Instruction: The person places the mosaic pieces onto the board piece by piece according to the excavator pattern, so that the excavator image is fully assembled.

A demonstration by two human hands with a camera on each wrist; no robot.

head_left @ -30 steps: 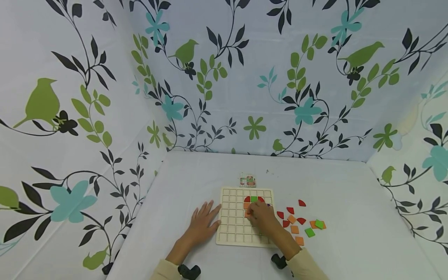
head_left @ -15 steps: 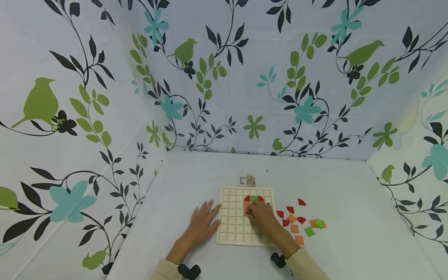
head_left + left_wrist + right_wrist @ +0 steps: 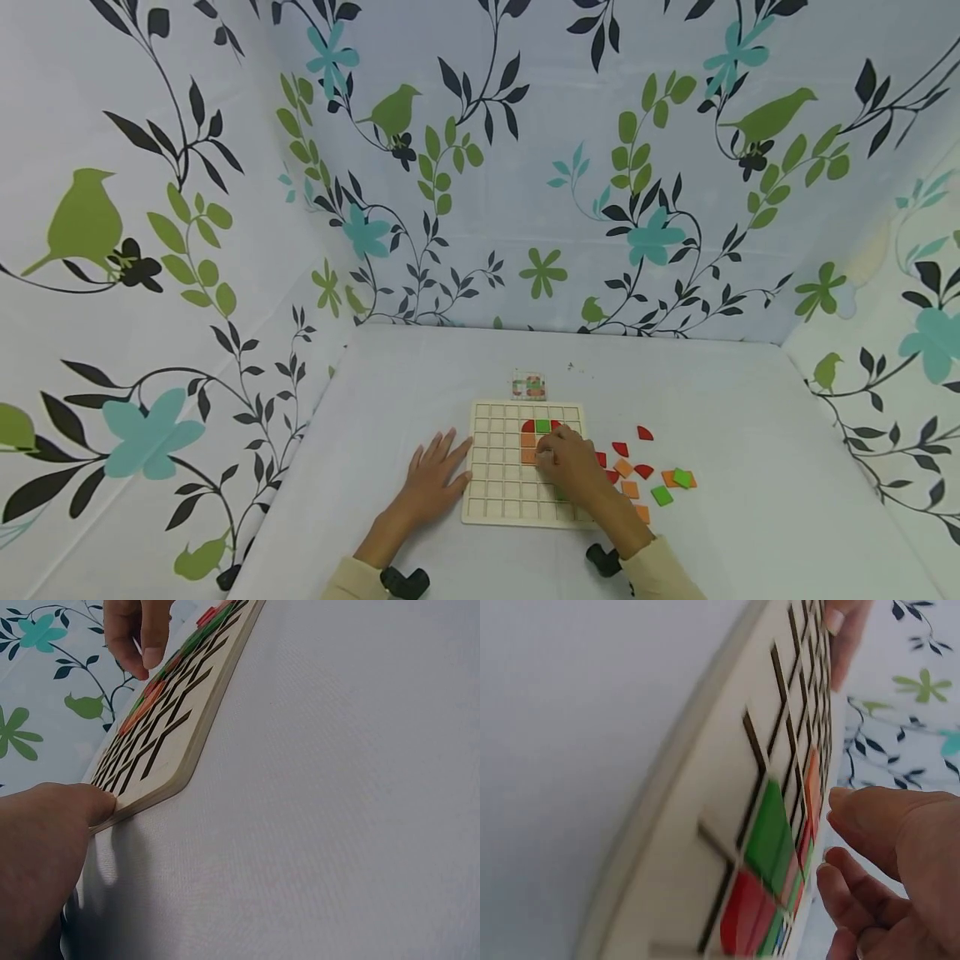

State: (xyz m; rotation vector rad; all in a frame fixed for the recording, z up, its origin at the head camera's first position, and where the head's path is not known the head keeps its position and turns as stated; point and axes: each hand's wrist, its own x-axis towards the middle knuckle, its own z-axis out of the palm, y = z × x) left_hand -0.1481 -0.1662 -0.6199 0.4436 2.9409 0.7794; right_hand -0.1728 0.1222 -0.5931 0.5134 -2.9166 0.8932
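Observation:
A pale wooden grid board (image 3: 491, 492) lies on the white table. My left hand (image 3: 435, 479) rests with spread fingers at its left edge, thumb touching the board's side. Above the board's right half is my right hand (image 3: 572, 468); in the right wrist view its thumb (image 3: 870, 825) and fingertips are apart, with no piece visible between them. Beside those fingertips, orange square tiles (image 3: 528, 450) sit in the grid below a red quarter-circle tile (image 3: 528, 427) and a green square tile (image 3: 542, 426). The right hand hides part of the pattern.
Right of the board lie loose red quarter-circle tiles (image 3: 645, 433), orange squares (image 3: 630, 490) and green squares (image 3: 662, 496), some overlapping. A small patterned card (image 3: 529, 386) lies behind the board. Patterned cloth walls (image 3: 465, 250) stand around the table.
My right hand has shifted slightly right, off the orange tiles, which now show more fully. Its fingers have come away from them. The left hand stays where it was.

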